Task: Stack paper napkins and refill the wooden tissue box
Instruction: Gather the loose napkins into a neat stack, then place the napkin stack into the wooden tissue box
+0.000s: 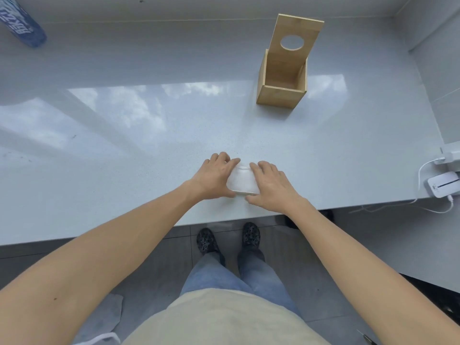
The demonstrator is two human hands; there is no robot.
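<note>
Left hand [216, 175] and right hand [270, 186], fingers curled, clasp the napkin stack [242, 181] from both sides, well short of the open wooden tissue box [282, 80] — best square every edge flush before lifting.

Hands [245, 180] hide napkin stack [242, 181] edges; blue bottle [21, 19] cropped.

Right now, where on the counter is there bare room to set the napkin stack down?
Widest patch: left of the left hand, toward the blue bottle. Also bare between the napkin stack and the wooden tissue box. Crowded at the right edge: white devices and cables.
</note>
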